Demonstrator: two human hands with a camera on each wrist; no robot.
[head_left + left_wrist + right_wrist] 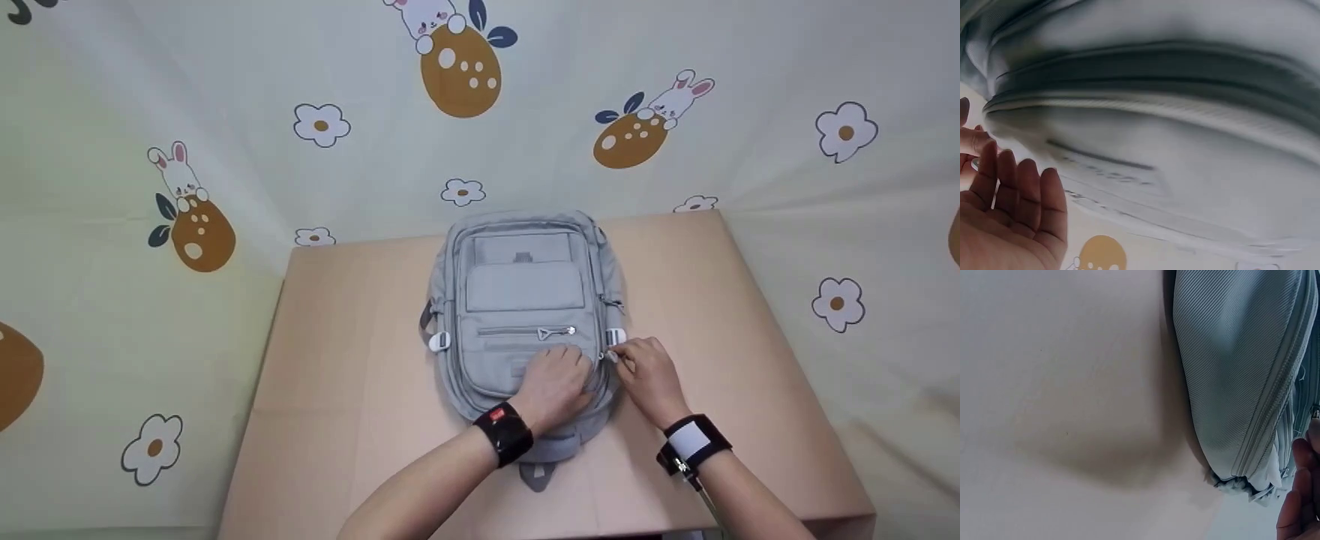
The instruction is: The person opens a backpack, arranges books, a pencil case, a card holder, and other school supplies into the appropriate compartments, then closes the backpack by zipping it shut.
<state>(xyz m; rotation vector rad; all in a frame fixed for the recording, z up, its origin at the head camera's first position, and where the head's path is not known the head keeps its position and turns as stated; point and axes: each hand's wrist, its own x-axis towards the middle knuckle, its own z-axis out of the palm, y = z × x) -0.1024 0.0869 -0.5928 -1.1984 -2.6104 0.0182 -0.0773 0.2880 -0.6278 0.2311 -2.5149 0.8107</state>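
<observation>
A grey backpack [525, 289] lies flat, its front panel facing up. My left hand [553, 382] grips the lower right edge of the front panel, its fingers bent over the side; the thumb is hidden. In the left wrist view the left hand's fingers [1027, 191] lie against the bag's edge beside an open-looking zipped seam [1129, 104]. At the bag's right side, my right hand [651, 379] pinches a zipper pull [611, 356]. The right wrist view catches only its fingertips [1297, 495] below a small metal slider [1315, 412].
A tan, box-like table surface [337, 375] carries the bag. White cloth with rabbits and flowers [375, 180] hangs behind and on both sides. A white buckle [439, 341] sits on the bag's left side, and a front-pocket zipper pull [555, 331] lies near its middle.
</observation>
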